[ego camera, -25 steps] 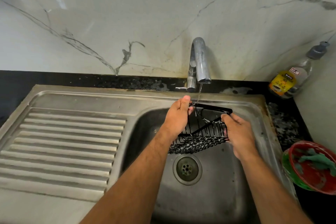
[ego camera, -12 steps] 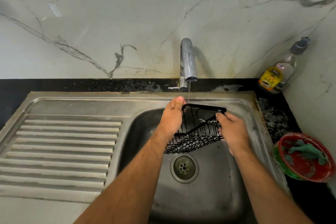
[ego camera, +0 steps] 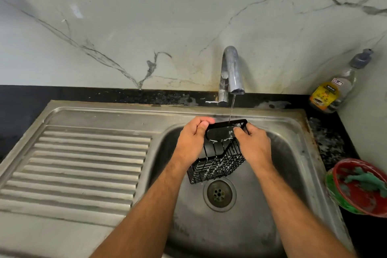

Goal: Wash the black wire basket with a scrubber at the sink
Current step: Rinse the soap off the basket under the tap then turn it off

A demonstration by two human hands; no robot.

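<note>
Basket (ego camera: 216, 165) now upright, hanger topmost.

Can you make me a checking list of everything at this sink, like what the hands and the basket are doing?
Surface: steel sink, ribbed drainboard to its left.
Job's things: black wire basket held over the drain under the tap; thin stream running.
Clutter: soap bottle; red bowl holding something green.
Grips: left hand and right hand both grip the basket's top frame.
Cables: nothing seen.
Surroundings: marble wall.
</note>
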